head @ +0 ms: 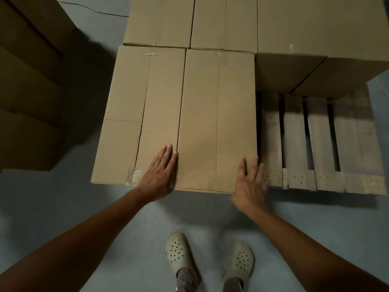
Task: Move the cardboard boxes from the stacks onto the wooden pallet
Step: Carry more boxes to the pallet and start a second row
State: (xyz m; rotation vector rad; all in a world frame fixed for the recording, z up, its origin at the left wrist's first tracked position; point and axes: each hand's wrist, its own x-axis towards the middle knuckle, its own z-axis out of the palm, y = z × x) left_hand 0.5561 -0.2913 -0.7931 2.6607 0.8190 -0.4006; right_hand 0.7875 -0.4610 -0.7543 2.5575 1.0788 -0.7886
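Two long cardboard boxes lie side by side on the wooden pallet (320,144) in front of me: a left box (136,114) and a right box (216,119). My left hand (159,171) lies flat with straight fingers on the near end of the left box, at the seam between the two. My right hand (250,182) rests with spread fingers on the near right corner of the right box. More boxes (290,26) stand stacked on the far part of the pallet.
A dark stack of cardboard boxes (27,91) stands at the left on the grey floor (105,203). Bare pallet slats show at the right of the boxes. My feet in pale clogs (179,253) stand just before the pallet. A thin cable (94,9) runs across the far floor.
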